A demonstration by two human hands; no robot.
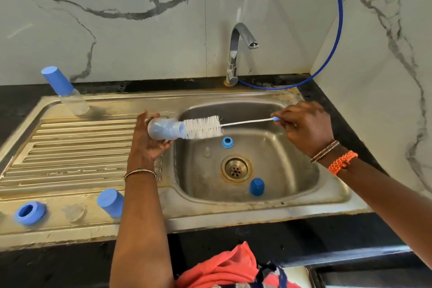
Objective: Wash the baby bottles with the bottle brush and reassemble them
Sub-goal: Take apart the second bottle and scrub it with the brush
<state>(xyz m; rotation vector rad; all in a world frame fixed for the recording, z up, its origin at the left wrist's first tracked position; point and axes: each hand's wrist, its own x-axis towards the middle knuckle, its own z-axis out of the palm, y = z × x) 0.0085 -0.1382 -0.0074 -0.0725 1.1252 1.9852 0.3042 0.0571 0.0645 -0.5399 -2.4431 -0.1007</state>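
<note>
Over the left edge of the sink basin (292,199), my left hand (149,140) grips an open baby bottle (163,129), its fingers curled round the body from below, the bottle lying on its side with the mouth turned toward the right. My right hand (304,126) pinches the blue tip of the bottle brush (205,127) handle, and the white bristle head sits right at the bottle's mouth, its near end touching the rim while most of the bristles show outside. Down in the basin lie a blue screw ring (227,142), just below the bristles, and a blue cap (257,186) near the drain (236,168), the two well apart. At the far left corner of the ribbed drainboard (77,147) stands another bottle (66,91), capped in blue. Along the near edge of the drainboard, to the left of my left forearm, I see a second blue ring (30,213), a clear nipple (74,211) just beside it, and a second blue cap (111,202). A chrome faucet (236,54) rises behind the basin on the dark table (327,100), with a blue hose (336,30) looping up the marble wall. I wear bracelets on both wrists.
</note>
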